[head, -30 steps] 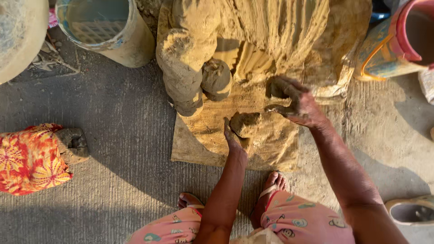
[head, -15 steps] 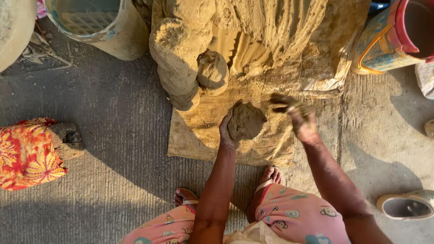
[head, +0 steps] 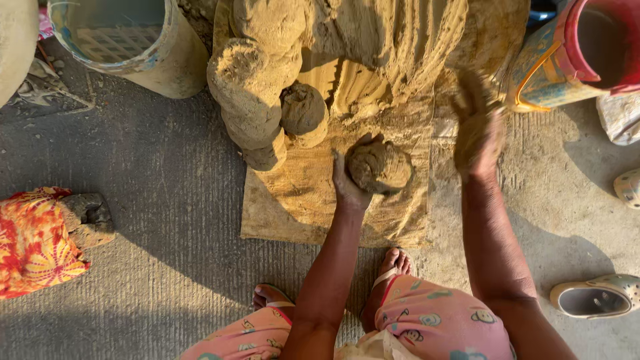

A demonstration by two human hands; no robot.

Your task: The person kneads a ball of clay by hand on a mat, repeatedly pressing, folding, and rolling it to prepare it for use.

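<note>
Ahead: the big clay heap [head: 347,60] walls off the far edge of the sack mat [head: 300,207] — you get no way through there.
Left: your left hand [head: 348,188] has open concrete floor [head: 167,220] beside the mat, up to the cloth bundle [head: 33,240].
Right: your right hand [head: 477,137] sits just beside the red-rimmed bucket [head: 573,60] — tight.
Far left: the pale bucket [head: 133,47] blocks that corner.

Sunlit grooved concrete floor [head: 153,220] — long shadows

Concrete floor [head: 153,220] w/ sack mat [head: 300,200], bucket [head: 127,40], clog [head: 597,297], clay heap [head: 373,47].
</note>
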